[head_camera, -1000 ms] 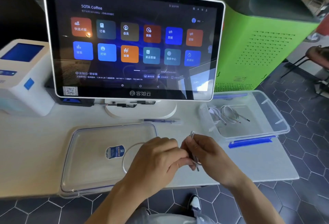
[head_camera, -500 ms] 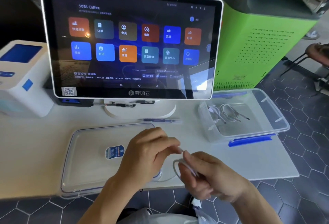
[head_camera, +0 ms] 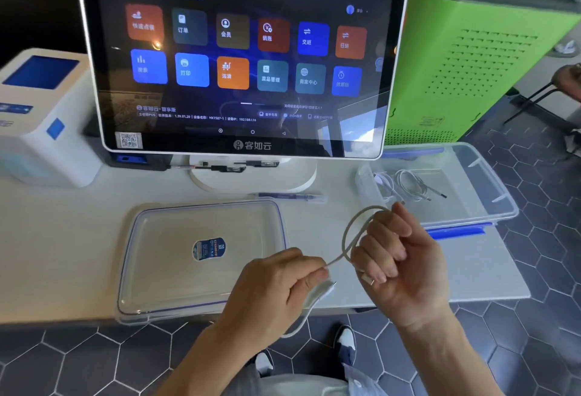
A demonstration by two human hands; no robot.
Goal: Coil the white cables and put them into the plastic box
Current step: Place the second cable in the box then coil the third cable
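Two hands: one white cable (head_camera: 347, 240) is held between them, above the table's (head_camera: 63, 254) near edge.
Right hand (head_camera: 396, 257): fingers curled round the forming loop.
Left hand (head_camera: 279, 282): free run pinched, tail hanging below.
Cable axis: slanted from left fingertips up to right.
Plastic box (head_camera: 490, 194): at the far right corner, nearer the right hand; coiled cables (head_camera: 408, 185) already inside.

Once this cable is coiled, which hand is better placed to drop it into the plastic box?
Right. The right hand already holds the loop of the white cable and sits just in front of the plastic box. The left hand only pinches the loose end, over by the lid.
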